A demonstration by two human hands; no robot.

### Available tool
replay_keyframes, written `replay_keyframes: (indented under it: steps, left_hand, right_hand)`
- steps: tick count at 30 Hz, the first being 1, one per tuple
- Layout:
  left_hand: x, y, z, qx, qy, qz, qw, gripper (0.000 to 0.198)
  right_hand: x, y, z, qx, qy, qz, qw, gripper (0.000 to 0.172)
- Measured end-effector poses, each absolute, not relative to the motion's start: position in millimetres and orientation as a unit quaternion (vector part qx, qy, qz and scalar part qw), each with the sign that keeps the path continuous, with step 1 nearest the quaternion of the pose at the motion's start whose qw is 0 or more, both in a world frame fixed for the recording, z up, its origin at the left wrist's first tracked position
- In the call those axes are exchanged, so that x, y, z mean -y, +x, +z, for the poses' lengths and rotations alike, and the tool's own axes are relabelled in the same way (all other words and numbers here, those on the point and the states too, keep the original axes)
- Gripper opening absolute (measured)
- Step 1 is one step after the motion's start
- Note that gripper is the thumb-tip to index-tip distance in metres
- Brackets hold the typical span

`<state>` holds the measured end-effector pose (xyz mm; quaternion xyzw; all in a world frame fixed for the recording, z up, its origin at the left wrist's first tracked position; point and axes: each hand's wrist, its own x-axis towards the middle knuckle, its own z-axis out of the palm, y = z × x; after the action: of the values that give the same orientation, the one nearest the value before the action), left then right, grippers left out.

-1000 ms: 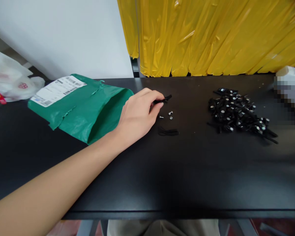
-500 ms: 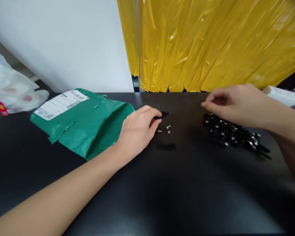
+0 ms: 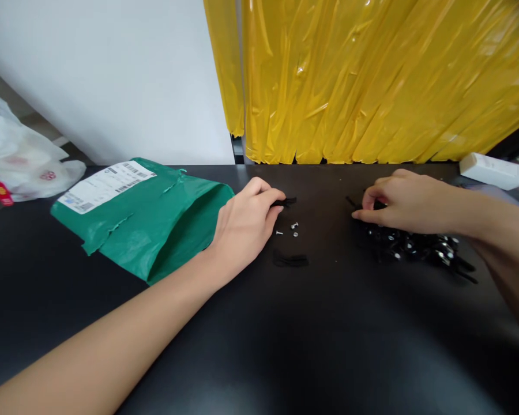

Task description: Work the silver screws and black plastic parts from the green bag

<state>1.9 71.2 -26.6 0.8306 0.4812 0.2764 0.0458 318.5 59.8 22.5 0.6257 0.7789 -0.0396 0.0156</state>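
Note:
My left hand (image 3: 251,219) is closed on a small bundle of thin black strips (image 3: 289,202), whose ends stick out past the fingertips. Just below these fingers lie several small silver screws and a ring-like piece (image 3: 294,226) on the dark table. Nearer to me is another flat black bundle of strips (image 3: 290,260). On the right, my right hand (image 3: 393,199) pinches a slim black strip (image 3: 351,200) at the far left edge of a heap of black parts with silver fittings (image 3: 409,245). The hand and wrist cover part of the heap.
A torn-open green mailing bag (image 3: 155,213) with a white label lies left of my left hand. A white plastic bag (image 3: 26,155) is at the far left. Behind the black table (image 3: 259,346) hang yellow plastic sheets (image 3: 328,80), and a white box (image 3: 491,170) sits back right.
My right hand has come down onto the heap, and a black strip now shows at its fingertips. My left hand stays in nearly the same place with its bundle.

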Motion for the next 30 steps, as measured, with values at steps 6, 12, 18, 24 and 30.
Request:
replay_keyframes:
  steps: [6, 12, 18, 24, 30]
  left_hand:
    - [-63, 5, -18, -0.471, 0.826, 0.31, -0.007, 0.029]
    - [-53, 8, -12, -0.412, 0.819, 0.394, 0.066, 0.028]
    - [-57, 7, -13, -0.375, 0.753, 0.491, 0.227, 0.017]
    - [-53, 10, -12, -0.332, 0.714, 0.509, 0.348, 0.004]
    - [-45, 14, -8, -0.325, 0.686, 0.519, 0.393, 0.01]
  right_hand:
    - [-54, 293, 31, -0.781, 0.624, 0.001, -0.029, 0.019]
    - [-31, 248, 21, -0.784, 0.539, 0.025, -0.307, 0.008]
    - [-17, 224, 4, -0.781, 0.477, -0.015, -0.403, 0.023]
    - [-12, 214, -6, -0.792, 0.404, -0.055, -0.454, 0.033]
    - [-11, 208, -13, -0.727, 0.379, -0.177, -0.544, 0.016]
